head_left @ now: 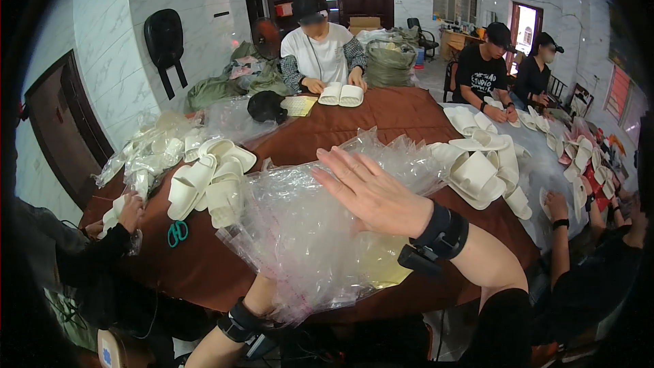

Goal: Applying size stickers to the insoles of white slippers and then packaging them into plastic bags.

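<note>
A heap of clear plastic bags [306, 232] lies on the brown-covered counter [402, 112] at its near edge, and it serves as the landmark here. The right hand [371, 191] rests flat on top of the heap, fingers spread and straight, palm down, clamped on nothing; a black band sits on its wrist. The left hand is hidden beneath the near edge of the heap, with only the forearm and a black wrist strap showing, so I cannot tell whether it is open or holding anything. The bags themselves look empty and crumpled, loosely stacked.

Just left of the heap sits a pile of white slippers [208, 180], unbagged, and near that pile's lower edge lie teal-handled scissors [178, 232]. Farther left of the heap, more slippers already sealed in clear bags [146, 157] are bunched together, and another person's hand [129, 212] in a dark sleeve touches them. Right of the heap lies another group of loose white slippers [480, 170]. Across the counter from the heap, a person in a white shirt [320, 54] holds a white slipper pair [341, 95] flat on the counter.
</note>
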Demonstrator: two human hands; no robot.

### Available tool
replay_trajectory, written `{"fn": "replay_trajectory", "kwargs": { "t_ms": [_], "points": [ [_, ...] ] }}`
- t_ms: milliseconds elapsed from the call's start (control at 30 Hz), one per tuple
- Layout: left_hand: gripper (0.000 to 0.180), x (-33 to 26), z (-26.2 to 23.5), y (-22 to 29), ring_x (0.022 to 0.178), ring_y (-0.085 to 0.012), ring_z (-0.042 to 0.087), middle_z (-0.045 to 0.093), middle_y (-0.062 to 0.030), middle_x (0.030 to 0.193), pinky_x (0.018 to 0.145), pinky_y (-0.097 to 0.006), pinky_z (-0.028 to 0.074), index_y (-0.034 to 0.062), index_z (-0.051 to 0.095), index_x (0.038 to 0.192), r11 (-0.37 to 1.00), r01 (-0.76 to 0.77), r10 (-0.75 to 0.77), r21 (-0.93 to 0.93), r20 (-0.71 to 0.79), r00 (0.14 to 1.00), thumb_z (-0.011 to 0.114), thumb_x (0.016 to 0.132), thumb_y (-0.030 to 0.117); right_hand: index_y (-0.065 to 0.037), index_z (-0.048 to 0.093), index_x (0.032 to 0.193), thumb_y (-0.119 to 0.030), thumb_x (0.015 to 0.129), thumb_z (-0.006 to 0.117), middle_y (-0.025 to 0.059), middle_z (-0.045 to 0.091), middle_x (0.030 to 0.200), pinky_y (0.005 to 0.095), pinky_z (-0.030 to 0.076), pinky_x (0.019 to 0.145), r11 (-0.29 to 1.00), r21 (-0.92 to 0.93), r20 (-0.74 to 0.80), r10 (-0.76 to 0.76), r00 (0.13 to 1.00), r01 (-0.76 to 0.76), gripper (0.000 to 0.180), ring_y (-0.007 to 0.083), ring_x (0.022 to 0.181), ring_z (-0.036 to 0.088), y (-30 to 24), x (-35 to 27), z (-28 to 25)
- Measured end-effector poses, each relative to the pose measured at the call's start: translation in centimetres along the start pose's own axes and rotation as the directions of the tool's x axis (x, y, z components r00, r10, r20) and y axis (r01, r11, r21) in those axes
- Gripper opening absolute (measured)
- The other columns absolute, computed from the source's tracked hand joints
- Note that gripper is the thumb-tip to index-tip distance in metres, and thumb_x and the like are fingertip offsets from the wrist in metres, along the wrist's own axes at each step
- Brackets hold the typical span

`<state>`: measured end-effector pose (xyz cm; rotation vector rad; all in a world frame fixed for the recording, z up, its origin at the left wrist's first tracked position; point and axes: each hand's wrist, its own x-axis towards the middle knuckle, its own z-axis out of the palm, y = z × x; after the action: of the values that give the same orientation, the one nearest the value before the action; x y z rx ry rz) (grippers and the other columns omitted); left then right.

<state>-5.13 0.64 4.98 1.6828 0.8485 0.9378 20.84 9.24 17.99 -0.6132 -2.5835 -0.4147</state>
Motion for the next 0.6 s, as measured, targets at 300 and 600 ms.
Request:
{"fn": "replay_trajectory", "kwargs": {
  "t_ms": [300, 600],
  "points": [
    [0.049, 1.2, 0.1, 3.2, 0.108, -0.019, 0.056, 0.055, -0.0089, 0.125, 0.092, -0.035, 0.048, 0.0027, 0.046, 0.132, 0.81, 0.174, -0.254, -0.56, -0.068, 0.965, 0.064, 0.087, 0.006, 0.001, 0.025, 0.146, -0.023, 0.064, 0.084, 0.0133, 0.056, 0.107, 0.0471, 0.034, 0.105, 0.984, 0.166, 0.199, 0.039, 0.979, -0.073, 0.104, 0.0325, 0.101, 0.056, 1.1, -1.4, 0.5],
    [0.047, 4.1, 0.6, 4.4, 0.114, -0.0342, 0.053, 0.054, -0.0161, 0.128, 0.096, -0.05, 0.044, 0.0011, 0.051, 0.131, 0.423, -0.449, 0.391, 0.787, 0.289, 0.874, 0.059, 0.089, 0.021, 0.003, 0.024, 0.146, -0.029, 0.053, 0.089, 0.0185, 0.042, 0.136, 0.043, 0.034, 0.105, 0.994, 0.051, 0.241, 0.085, 0.967, -0.099, 0.118, 0.0325, 0.124, 0.044, 0.8, -0.4, -1.9]
  ]
}}
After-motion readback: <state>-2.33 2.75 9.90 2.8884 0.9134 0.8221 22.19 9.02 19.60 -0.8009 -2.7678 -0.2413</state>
